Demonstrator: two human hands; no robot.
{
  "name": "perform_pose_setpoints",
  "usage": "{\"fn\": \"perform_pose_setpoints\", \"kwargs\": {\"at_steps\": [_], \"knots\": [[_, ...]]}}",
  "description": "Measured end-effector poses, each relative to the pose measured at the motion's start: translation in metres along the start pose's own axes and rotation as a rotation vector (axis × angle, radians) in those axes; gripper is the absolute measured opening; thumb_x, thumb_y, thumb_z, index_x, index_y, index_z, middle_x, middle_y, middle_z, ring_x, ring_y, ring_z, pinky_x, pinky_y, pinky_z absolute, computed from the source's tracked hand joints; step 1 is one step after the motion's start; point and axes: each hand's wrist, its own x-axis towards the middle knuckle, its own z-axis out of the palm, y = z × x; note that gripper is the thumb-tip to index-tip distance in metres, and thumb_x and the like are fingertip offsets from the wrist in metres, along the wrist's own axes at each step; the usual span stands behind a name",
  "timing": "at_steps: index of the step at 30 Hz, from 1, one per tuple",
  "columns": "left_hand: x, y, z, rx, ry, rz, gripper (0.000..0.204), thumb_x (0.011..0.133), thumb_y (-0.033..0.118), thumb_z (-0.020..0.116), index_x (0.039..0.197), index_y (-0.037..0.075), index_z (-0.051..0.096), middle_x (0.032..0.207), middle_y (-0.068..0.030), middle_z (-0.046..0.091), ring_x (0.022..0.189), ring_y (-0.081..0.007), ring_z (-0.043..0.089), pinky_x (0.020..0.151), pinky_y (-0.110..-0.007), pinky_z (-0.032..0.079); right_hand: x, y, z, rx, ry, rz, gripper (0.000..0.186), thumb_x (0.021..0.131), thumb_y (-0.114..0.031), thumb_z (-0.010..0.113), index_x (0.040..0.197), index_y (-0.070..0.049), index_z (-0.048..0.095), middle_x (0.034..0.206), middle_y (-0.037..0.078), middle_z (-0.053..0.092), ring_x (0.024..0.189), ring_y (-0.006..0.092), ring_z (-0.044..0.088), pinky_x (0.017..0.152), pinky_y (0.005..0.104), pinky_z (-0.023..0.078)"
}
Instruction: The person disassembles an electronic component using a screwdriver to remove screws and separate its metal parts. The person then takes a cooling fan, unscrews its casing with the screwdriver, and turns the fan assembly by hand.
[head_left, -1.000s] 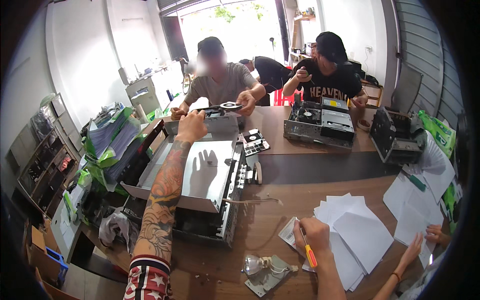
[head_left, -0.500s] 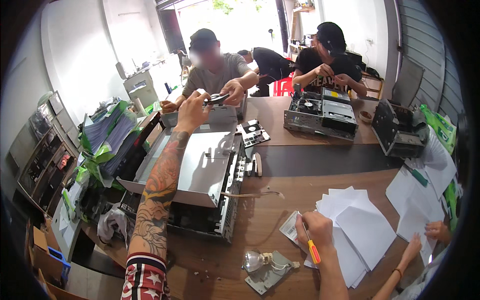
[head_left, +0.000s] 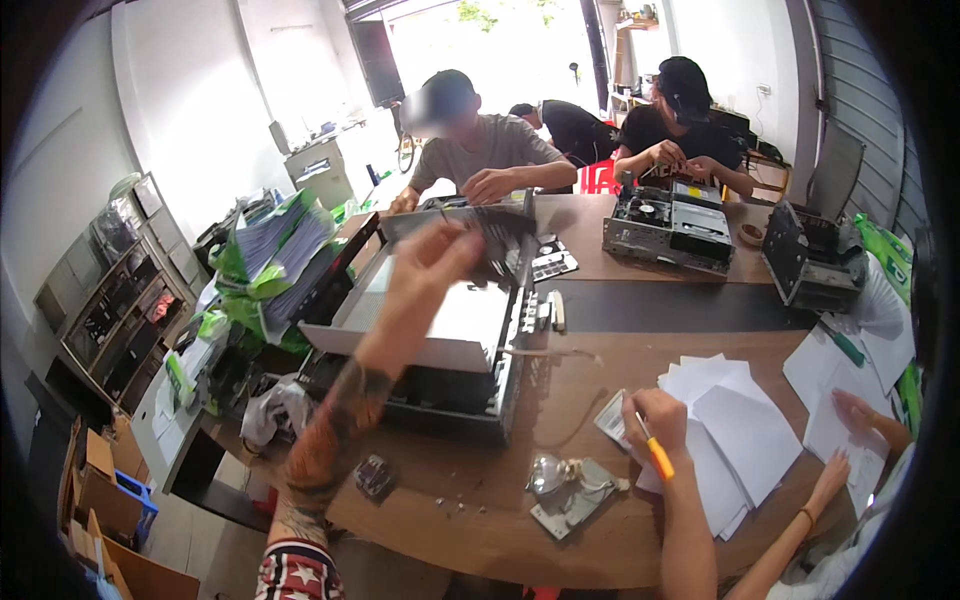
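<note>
My left hand, smeared by motion, is raised over a large metal equipment case. Its fingers are closed on a dark flat part, too blurred to name more exactly. Over the right half of the table my right hand grips a screwdriver with a yellow-orange handle. Under that hand's edge lies a small printed card, next to a pile of white paper sheets. A lamp bulb with a glass reflector rests beside a grey metal plate, nearer to me.
Across the table one person sits behind the case; another works at an open metal unit. A co-worker's hands rest on papers at right. Bundled papers in green wrapping stand left. Small bits lie near the front edge.
My left hand has drawn back toward me with the dark part, and the person opposite no longer touches it. The whole view has shifted, so the scene sits further right.
</note>
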Motion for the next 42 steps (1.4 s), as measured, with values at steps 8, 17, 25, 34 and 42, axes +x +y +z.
{"fn": "perform_pose_setpoints", "kwargs": {"at_steps": [8,17,25,34,42], "knots": [[-0.154,-0.028,0.044,-0.415,-0.252,-0.414,0.026,0.093,0.014,0.064,0.113,-0.001,0.057,0.109,-0.0044,0.064,0.098,-0.0098,0.059,0.085,-0.027,0.049,0.007,-0.044,-0.029,-0.161,-0.053,0.136,0.028,0.085,-0.019,0.064,0.063,-0.003,0.059,0.059,0.015,0.059,0.057,0.0331,0.060,0.053,0.0408,0.046],[-0.166,-0.074,0.062,-0.602,-0.432,-0.376,0.029,0.092,0.011,0.064,0.117,-0.002,0.059,0.115,-0.0068,0.063,0.102,-0.0141,0.060,0.089,-0.030,0.050,-0.016,0.021,-0.077,-0.753,-0.149,-0.068,0.017,0.081,-0.013,0.065,0.068,-0.005,0.058,0.064,0.011,0.060,0.065,0.0282,0.062,0.057,0.0389,0.050],[-0.158,-0.096,0.046,-0.793,-0.395,-0.412,0.032,0.093,0.013,0.065,0.119,-0.004,0.060,0.114,-0.0073,0.064,0.103,-0.0147,0.061,0.091,-0.032,0.052,0.013,-0.015,-0.057,-0.468,-0.165,0.066,0.016,0.079,-0.007,0.068,0.092,-0.002,0.061,0.091,0.011,0.061,0.078,0.0229,0.062,0.066,0.0347,0.051],[-0.157,-0.109,0.043,-0.708,-0.363,-0.537,0.036,0.093,0.019,0.066,0.120,-0.004,0.060,0.111,-0.0047,0.064,0.099,-0.0110,0.059,0.088,-0.028,0.048,-0.005,-0.076,-0.019,0.934,-0.466,0.517,0.028,0.091,-0.010,0.067,0.116,0.003,0.061,0.098,0.006,0.067,0.086,0.0123,0.062,0.078,0.0272,0.052],[-0.154,-0.087,0.042,-0.752,-0.556,-0.346,0.053,0.085,0.013,0.073,0.130,-0.005,0.053,0.121,-0.0077,0.050,0.114,-0.0173,0.048,0.095,-0.033,0.039,-0.018,-0.086,-0.022,1.162,-0.323,0.545,0.027,0.093,-0.009,0.066,0.115,0.005,0.059,0.100,0.010,0.067,0.083,0.0120,0.062,0.065,0.0265,0.053]]}}
